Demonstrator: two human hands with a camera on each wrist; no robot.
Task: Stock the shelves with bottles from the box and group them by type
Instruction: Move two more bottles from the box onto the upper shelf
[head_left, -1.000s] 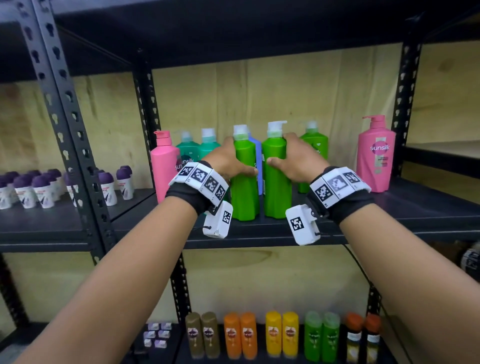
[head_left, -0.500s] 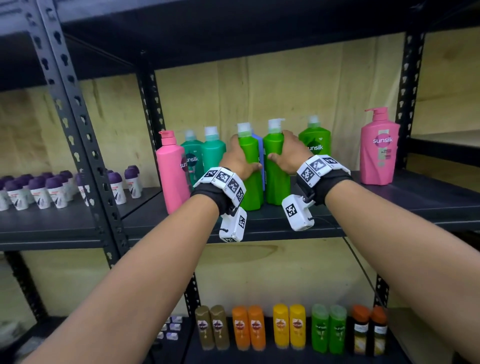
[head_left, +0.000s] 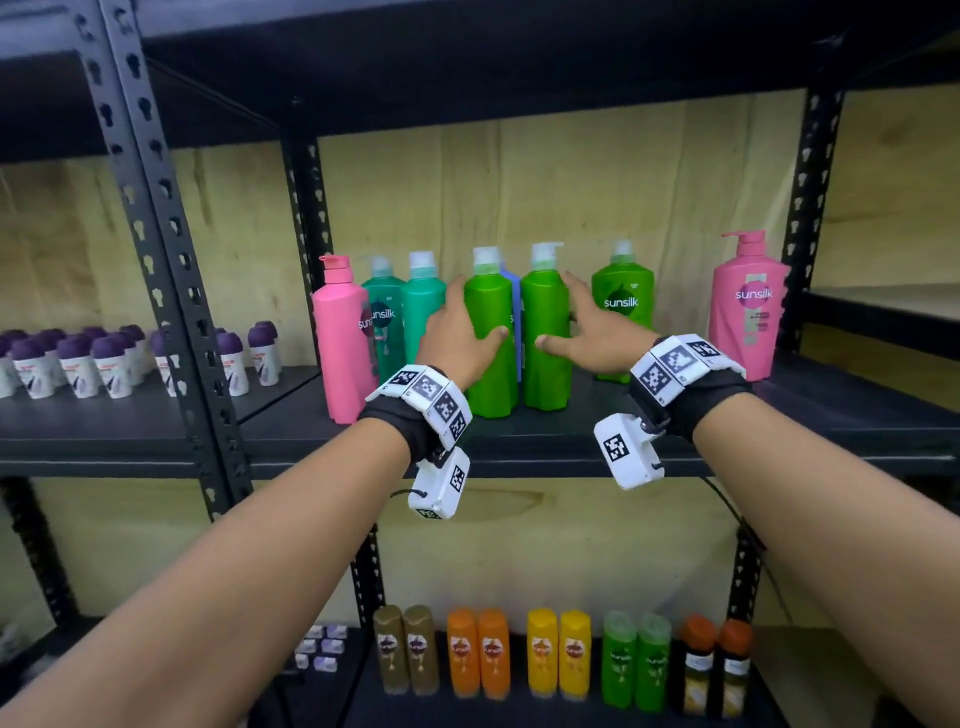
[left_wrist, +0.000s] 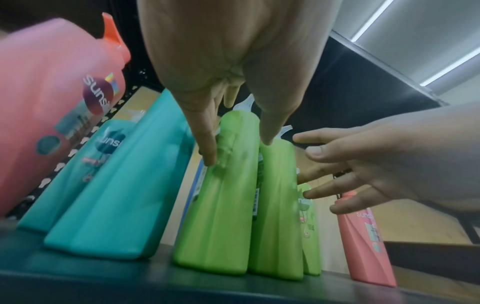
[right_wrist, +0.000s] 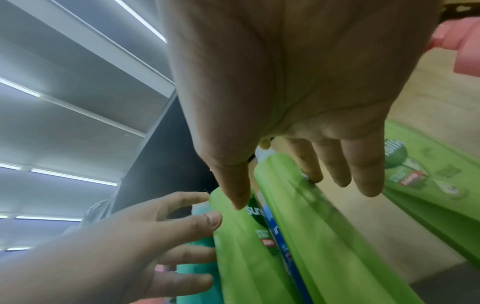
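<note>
Two bright green pump bottles stand side by side on the black middle shelf (head_left: 571, 441). My left hand (head_left: 449, 340) lies against the left green bottle (head_left: 493, 384): thumb on its front, straight fingers along its left side. My right hand (head_left: 592, 325) is spread beside the right green bottle (head_left: 545, 306), its thumb touching the front. The left wrist view shows the left hand (left_wrist: 228, 72) with straight fingers on the left bottle (left_wrist: 221, 205). In the right wrist view the right hand (right_wrist: 285, 92) fans out over the right bottle (right_wrist: 324, 236). A blue bottle (head_left: 514, 291) stands behind the pair.
Two teal bottles (head_left: 423, 312) and a pink one (head_left: 340, 353) stand left of the pair. A third green bottle (head_left: 622, 312) and another pink one (head_left: 748, 312) stand to the right. Purple-capped roll-ons (head_left: 78, 358) fill the left bay; small coloured bottles (head_left: 545, 654) line the lower shelf.
Both hands gripped the two green bottles and slid them back on the shelf. Now the fingers have straightened and spread, and the bottles stand by themselves.
</note>
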